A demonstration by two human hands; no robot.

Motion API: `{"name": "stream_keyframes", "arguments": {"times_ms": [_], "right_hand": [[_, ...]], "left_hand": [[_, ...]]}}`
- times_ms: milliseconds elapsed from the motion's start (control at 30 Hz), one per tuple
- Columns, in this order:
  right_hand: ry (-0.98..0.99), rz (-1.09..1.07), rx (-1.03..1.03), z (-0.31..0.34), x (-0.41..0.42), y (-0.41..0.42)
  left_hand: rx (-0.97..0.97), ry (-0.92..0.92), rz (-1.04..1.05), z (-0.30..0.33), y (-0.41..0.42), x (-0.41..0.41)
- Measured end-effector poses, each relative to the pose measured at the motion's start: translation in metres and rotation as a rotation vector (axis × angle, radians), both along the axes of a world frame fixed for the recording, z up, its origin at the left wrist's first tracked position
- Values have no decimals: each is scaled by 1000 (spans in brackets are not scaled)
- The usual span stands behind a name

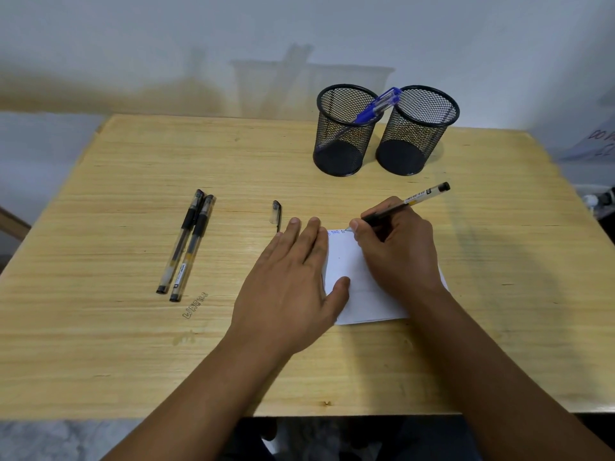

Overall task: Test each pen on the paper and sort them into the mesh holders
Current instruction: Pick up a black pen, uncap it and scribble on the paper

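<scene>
1. Head view, lower centre of the frame: my left hand (293, 281) lies flat with fingers straight, pressing the left edge of the paper (349, 277), I judge to keep the sheet from sliding under the pen stroke.

2. Just right of it, my right hand (396, 251) pinches a black pen (407, 202) in a writing grip, tip down at the sheet's top edge beside small blue marks; this pen's test looks to be in progress.

3. Mid-frame, beyond my left fingertips, a loose pen cap (276, 214) lies on the wooden table (133, 344), near enough to recap the pen once tested.

4. Centre left, two capped black pens (186, 244) lie side by side, touching, well apart from the paper; I take them as untested.

5. Upper right of centre, two mesh holders stand side by side: the left holder (342, 134) has blue pens (376, 108) leaning against its rim; the right holder (416, 134) appears empty, presumably kept for the other sort.
</scene>
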State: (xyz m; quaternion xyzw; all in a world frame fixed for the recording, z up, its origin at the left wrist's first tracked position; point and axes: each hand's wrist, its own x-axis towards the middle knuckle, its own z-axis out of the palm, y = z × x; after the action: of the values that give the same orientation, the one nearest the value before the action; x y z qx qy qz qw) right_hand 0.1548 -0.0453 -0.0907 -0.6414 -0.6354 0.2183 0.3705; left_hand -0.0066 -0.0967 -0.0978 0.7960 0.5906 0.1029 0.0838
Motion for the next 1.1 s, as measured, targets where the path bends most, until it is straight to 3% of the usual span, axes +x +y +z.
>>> {"name": "stream_keyframes", "arguments": {"times_ms": [1100], "right_hand": [[78, -26, -15, 0, 3, 2]], "left_hand": [[-11, -20, 7, -2, 1, -1]]}}
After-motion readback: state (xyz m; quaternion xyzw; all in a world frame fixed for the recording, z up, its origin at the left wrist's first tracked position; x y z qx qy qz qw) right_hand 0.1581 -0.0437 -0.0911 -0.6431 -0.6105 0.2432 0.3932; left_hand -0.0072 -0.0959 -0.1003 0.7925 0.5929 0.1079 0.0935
